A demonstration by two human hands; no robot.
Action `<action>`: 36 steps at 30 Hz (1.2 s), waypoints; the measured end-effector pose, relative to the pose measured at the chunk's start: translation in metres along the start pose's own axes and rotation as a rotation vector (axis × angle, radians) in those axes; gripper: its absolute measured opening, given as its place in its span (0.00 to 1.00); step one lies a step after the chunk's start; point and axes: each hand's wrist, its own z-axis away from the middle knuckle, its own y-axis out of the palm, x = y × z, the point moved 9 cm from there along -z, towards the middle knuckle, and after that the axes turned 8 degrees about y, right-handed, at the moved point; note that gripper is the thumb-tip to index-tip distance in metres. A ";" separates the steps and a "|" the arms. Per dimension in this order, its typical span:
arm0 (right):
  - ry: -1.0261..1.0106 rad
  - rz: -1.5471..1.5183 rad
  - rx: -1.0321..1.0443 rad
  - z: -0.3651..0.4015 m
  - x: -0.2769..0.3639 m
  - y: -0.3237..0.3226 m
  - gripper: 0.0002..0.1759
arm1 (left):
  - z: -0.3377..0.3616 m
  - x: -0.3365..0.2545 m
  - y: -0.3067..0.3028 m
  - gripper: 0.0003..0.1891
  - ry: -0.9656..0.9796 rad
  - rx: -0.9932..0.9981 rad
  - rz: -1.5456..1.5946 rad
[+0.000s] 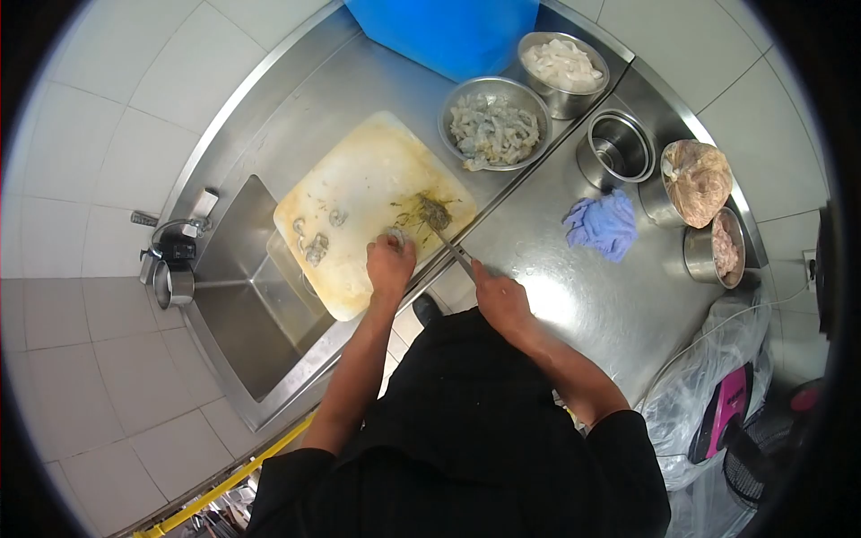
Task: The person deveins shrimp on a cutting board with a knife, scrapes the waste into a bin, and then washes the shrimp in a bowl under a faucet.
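Left hand [392, 264]: low over near right part of stained white cutting board [386, 166], fingers drawn together on a grey shrimp [397, 235], pressing it to the surface; exact finger placement partly hidden. Right hand [502, 298]: wrapped around the handle end of a knife [459, 255], just past the board's near right edge. Blade aimed up and left, tip at a dark greenish-brown heap of scraps [437, 213], with smears spread around it on the board.

Toward the left of the board: several loose shrimp [316, 249], well apart from both hands. Beyond the board's far right corner: steel bowl [456, 100] of raw greyish shrimp, and just beside it a steel pot [567, 106] of white strips. Behind these, a blue container [448, 36].

On the right-hand steel worktop [520, 233]: crumpled blue-purple cloth [603, 224], round steel pot [592, 170] with wall shining, then two more vessels at the far right, one with brown contents [698, 184] bulging above the rim, one with pinkish meat [726, 247]. To the left, partly under the board: sink [247, 327].
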 end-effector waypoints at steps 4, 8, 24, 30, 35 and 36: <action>0.035 -0.002 0.059 -0.002 -0.004 0.003 0.22 | -0.017 0.000 0.017 0.15 -0.209 0.461 0.223; 0.102 -0.022 0.217 0.000 0.001 -0.002 0.24 | -0.061 -0.024 -0.025 0.14 -0.180 0.405 0.579; 0.129 -0.246 0.125 0.007 -0.004 -0.025 0.22 | -0.091 0.080 -0.006 0.16 0.044 0.520 0.106; -0.046 -0.397 0.126 -0.013 0.010 0.004 0.22 | -0.044 0.050 0.023 0.22 -0.120 0.191 0.386; 0.078 -0.624 0.410 -0.036 0.017 0.034 0.25 | -0.013 0.030 0.004 0.16 -0.098 0.121 0.241; 0.145 -0.684 0.470 -0.039 0.017 0.040 0.26 | -0.010 0.027 0.006 0.14 -0.055 0.126 0.240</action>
